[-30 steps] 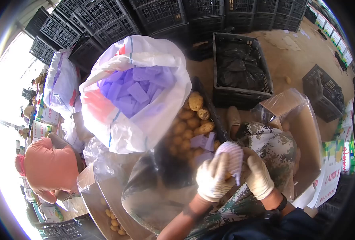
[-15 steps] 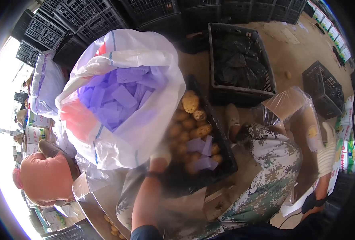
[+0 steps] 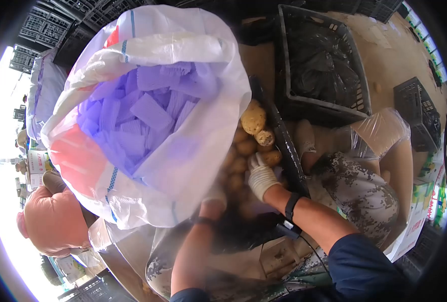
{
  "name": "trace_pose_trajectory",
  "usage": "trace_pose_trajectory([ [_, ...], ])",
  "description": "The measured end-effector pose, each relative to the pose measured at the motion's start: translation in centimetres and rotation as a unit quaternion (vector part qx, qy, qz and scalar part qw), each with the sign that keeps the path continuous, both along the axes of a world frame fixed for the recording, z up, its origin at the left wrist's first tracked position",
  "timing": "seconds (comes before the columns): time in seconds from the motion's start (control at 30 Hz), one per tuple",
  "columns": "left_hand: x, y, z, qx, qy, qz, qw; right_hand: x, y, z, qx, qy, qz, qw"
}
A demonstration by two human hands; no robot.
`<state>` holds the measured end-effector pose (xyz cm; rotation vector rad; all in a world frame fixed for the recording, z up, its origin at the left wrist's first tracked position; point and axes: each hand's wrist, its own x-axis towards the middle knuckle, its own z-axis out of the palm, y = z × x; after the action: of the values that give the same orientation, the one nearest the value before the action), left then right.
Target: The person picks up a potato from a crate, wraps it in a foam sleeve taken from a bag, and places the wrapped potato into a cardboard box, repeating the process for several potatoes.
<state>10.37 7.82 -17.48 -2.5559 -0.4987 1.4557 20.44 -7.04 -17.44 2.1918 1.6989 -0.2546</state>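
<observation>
The right hand (image 3: pixel 262 179) reaches in from the lower right, forearm slanting up and leftward. Its gloved fingers (image 3: pixel 256 162) point away from the body, close together and slightly bent, among the potatoes (image 3: pixel 253 118) in a black crate (image 3: pixel 287 140); whether they grip one, I cannot tell. The left hand (image 3: pixel 214 197) is blurred beside the lower edge of the white bag (image 3: pixel 203 143); its opening and hold cannot be told. Left of the right fingers, the bag gapes around purple mesh pieces (image 3: pixel 151 111).

Beyond the fingers, a crate with black plastic (image 3: pixel 328 107) stands on the brown floor (image 3: pixel 384 58). To their right are camouflage trousers (image 3: pixel 369 201) and an open carton (image 3: pixel 403 173); far left, a person in orange (image 3: pixel 54 216) bends over, below stacked crates (image 3: pixel 47 27).
</observation>
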Motion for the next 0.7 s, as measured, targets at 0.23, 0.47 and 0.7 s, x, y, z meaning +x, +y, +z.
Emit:
trace_pose_trajectory([
  [0.23, -4.5, -0.1, -5.3, -0.068, -0.233, 0.1, 0.965, 1.5, -2.7, 0.9, 0.116, 0.121, -0.028, 0.985],
  [0.47, -4.5, -4.1, 10.1, -0.257, -0.135, -0.032, 0.956, 2.8, -6.9, 12.8, 0.271, 0.333, -0.291, 0.855],
  [0.7, -11.1, -9.9, 21.5, -0.51, -0.433, 0.166, 0.724, -3.4, -15.6, 20.4, 0.197, 0.503, -0.302, 0.785],
])
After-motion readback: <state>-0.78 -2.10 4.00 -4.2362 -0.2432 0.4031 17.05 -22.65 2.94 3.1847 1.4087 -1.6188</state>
